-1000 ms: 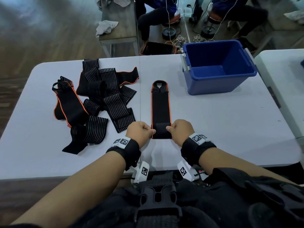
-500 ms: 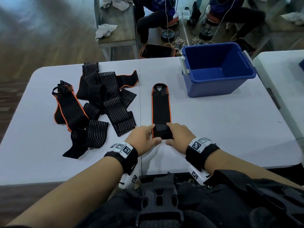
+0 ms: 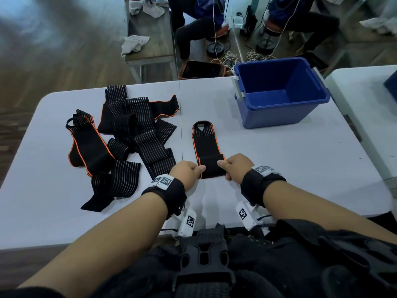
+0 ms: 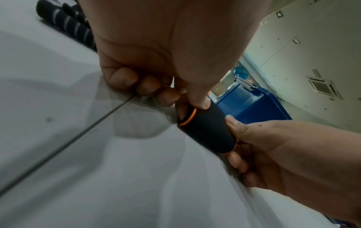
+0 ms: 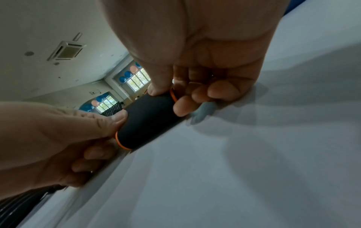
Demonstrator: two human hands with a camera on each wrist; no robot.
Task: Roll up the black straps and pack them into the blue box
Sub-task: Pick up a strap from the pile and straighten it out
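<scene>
A black strap with orange edging (image 3: 206, 143) lies lengthwise on the white table (image 3: 290, 168), its near end wound into a short roll (image 3: 211, 166). My left hand (image 3: 189, 172) pinches the roll's left end between thumb and curled fingers. My right hand (image 3: 235, 167) pinches its right end the same way. The wrist views show the roll (image 4: 207, 129) (image 5: 146, 121) resting on the table with a thumb on top at each end. The blue box (image 3: 279, 93) stands open at the far right, with nothing visible inside.
A heap of black striped and orange-edged straps (image 3: 120, 138) covers the table's left half. A second white table (image 3: 365, 100) adjoins on the right. Beyond the far edge sit a wooden bench (image 3: 148, 39) and seated people.
The roll has grown and moved away from me along the strap, so less strap lies flat. Both hands followed it forward and now pinch its ends again.
</scene>
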